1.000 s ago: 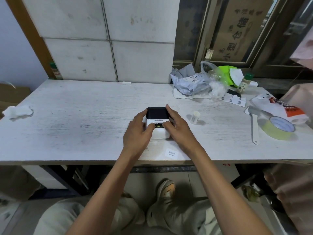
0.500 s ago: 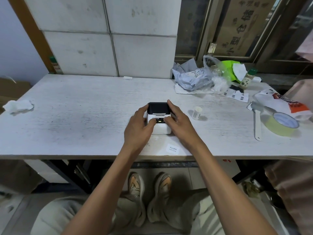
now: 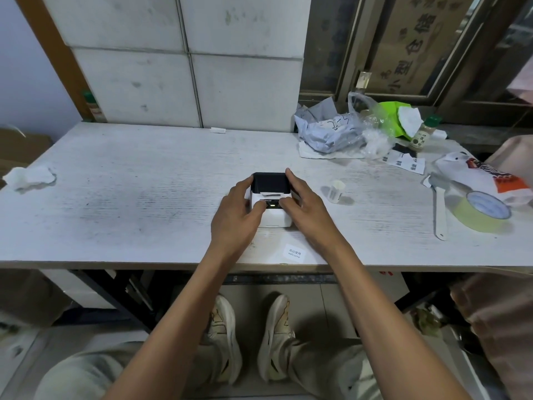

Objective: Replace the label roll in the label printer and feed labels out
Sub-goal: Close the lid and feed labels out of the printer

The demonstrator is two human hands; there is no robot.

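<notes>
In the head view, the label printer [image 3: 271, 204] sits on the white table [image 3: 138, 197], near its front edge. The left hand [image 3: 237, 215] and right hand [image 3: 304, 210] clasp the printer's sides, thumbs on its front. A small white cup [image 3: 336, 191] lies just right of the printer, a tape roll [image 3: 480, 210] and spatula [image 3: 439, 209] farther right; a printed label [image 3: 294, 252] lies in front. A white strip now shows under the printer's black lid, unseen half a second ago. Left of the printer the tabletop is open up to a crumpled tissue [image 3: 30, 178].
</notes>
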